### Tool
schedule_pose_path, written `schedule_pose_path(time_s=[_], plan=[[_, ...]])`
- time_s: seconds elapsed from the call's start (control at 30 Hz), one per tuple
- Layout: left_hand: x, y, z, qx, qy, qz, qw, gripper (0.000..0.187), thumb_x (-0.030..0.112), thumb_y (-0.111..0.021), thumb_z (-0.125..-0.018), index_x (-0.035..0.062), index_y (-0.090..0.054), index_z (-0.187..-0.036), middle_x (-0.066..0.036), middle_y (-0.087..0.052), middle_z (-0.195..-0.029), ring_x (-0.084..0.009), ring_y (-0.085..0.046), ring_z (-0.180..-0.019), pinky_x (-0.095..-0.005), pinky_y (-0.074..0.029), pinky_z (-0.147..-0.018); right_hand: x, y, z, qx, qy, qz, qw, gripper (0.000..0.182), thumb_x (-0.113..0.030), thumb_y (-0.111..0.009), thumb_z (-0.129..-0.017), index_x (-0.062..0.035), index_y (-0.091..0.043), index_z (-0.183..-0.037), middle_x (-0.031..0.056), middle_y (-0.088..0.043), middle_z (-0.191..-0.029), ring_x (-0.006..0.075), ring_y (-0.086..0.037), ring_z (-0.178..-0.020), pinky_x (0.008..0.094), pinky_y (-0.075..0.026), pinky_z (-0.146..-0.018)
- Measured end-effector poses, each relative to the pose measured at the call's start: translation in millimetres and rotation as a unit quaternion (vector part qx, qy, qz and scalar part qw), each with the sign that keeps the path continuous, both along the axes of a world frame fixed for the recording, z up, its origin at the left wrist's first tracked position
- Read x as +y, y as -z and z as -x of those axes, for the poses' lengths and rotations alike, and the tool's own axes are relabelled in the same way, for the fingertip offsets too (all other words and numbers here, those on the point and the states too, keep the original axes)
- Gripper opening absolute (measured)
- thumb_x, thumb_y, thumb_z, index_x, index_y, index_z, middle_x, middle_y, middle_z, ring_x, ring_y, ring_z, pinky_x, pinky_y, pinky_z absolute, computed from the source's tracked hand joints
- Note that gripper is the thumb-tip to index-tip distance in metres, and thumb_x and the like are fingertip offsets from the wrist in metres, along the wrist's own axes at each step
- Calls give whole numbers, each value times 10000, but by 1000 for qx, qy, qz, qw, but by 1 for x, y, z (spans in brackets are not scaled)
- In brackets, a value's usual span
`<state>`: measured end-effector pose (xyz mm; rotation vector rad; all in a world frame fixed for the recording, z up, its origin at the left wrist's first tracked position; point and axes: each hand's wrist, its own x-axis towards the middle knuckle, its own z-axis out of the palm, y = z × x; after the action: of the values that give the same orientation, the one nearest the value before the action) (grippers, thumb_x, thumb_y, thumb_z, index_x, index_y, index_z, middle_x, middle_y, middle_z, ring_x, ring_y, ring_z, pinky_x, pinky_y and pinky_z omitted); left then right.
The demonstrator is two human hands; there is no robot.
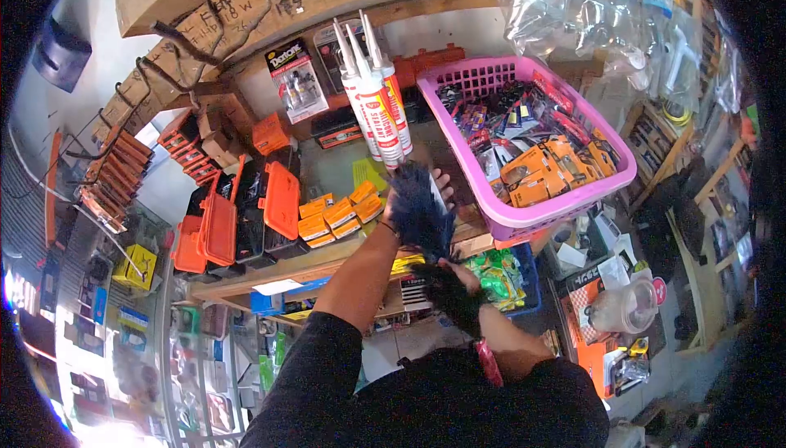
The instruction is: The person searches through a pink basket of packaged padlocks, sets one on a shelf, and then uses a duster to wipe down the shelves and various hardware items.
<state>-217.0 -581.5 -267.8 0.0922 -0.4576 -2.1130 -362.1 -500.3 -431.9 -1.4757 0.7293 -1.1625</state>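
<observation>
A dark, fluffy duster (419, 206) covers much of my left hand (443, 183), whose fingers show curled at the edge of a pale object that I cannot make out. Close to my body, my right hand (468, 278) is closed on the duster, near a second dark tuft. Just beyond my left hand, several white and red silicone sealant tubes (380, 119) stand together, nozzles up. Small orange and yellow boxes (338, 217) lie on the shelf left of my left hand. To the right is a pink basket (536, 220) full of packaged goods.
Open orange and black cases (219, 231) sit on the left. A Dextone pack (295, 83) leans at the back. Plastic bags (565, 18) hang at the upper right. Below the pink basket, a blue bin (530, 280) holds green packets. A clear tub (624, 310) stands at the lower right.
</observation>
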Motion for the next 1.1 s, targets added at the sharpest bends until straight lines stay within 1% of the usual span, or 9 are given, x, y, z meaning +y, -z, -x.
schedule_pose_path(time_s=[0.1, 0.2, 0.3, 0.4, 0.5, 0.57, 1.0, 1.07, 1.1], plan=[[-8, -3, 0, -149, -109, -71, 980, 723, 640, -291, -765, 65, -411, -1187, -118, -475, -1179, -306, -463, -1055, -462, -335, -925, 21, -116, 29, -289, -151, -465, 823, 322, -345, -534, -781, -37, -590, -854, 81, -602, -736, 180, -550, -551, 339, -443, -462], [-3, -2, -4, -47, -3, 62, 997, 690, 611, -302, -782, 65, -412, -1187, -119, -472, -1184, -309, -462, -1059, -459, -336, -925, -9, 34, -2, 269, 58, -161, 948, 375, -390, -503, -794, -31, -587, -866, 93, -603, -754, 184, -553, -559, 347, -441, -471], [-6, 7, -5, 3, 8, -16, 1000, 693, 607, -302, -777, 66, -406, -1199, -113, -452, -1207, -310, -443, -1083, -467, -308, -939, -8, -8, 14, -34, -63, -263, 962, 371, -385, -478, -809, -35, -590, -861, 83, -604, -741, 175, -549, -551, 322, -440, -476], [9, -26, 9, -191, -120, -50, 973, 771, 672, -270, -745, 72, -406, -1209, -113, -420, -1239, -311, -404, -1124, -467, -267, -966, 16, -106, 33, -309, -146, -546, 765, 412, -410, -365, -820, -70, -529, -984, 125, -570, -779, 287, -564, -639, 436, -494, -590], [4, -9, -1, -115, -67, -35, 990, 795, 690, -217, -748, 71, -411, -1208, -115, -465, -1191, -288, -446, -1087, -458, -304, -945, 6, -42, 19, -333, -48, -478, 811, 515, -502, -336, -787, -65, -530, -980, 136, -563, -785, 304, -562, -658, 462, -486, -599], [0, -9, -1, -5, 0, -48, 999, 813, 701, -183, -748, 68, -421, -1200, -108, -507, -1141, -274, -486, -1042, -445, -336, -924, 7, -60, 11, 164, -31, -112, 980, 253, -273, -547, -795, -27, -608, -804, 102, -592, -740, 180, -562, -608, 332, -448, -518], [1, -13, 0, -55, -56, -39, 996, 566, 465, -340, -835, 57, -374, -1226, -134, -425, -1228, -328, -417, -1106, -470, -298, -951, -4, -101, 22, 206, 35, -92, 974, 279, -320, -518, -800, -52, -588, -828, 40, -574, -662, 171, -552, -648, 308, -439, -590], [-1, -10, -3, -136, -97, -82, 983, 570, 465, -334, -835, 58, -368, -1232, -136, -423, -1231, -332, -414, -1107, -472, -293, -954, -2, -84, 37, -237, -293, -471, 797, 316, -354, -498, -803, -54, -586, -847, 49, -595, -695, 201, -575, -676, 338, -443, -581], [-4, 2, -5, -77, -50, -22, 996, 603, 510, -306, -830, 63, -379, -1227, -131, -434, -1220, -320, -422, -1103, -458, -297, -956, -9, -47, 12, -72, -78, -459, 882, 291, -336, -482, -804, -68, -590, -835, 70, -601, -695, 225, -578, -626, 314, -435, -523]])
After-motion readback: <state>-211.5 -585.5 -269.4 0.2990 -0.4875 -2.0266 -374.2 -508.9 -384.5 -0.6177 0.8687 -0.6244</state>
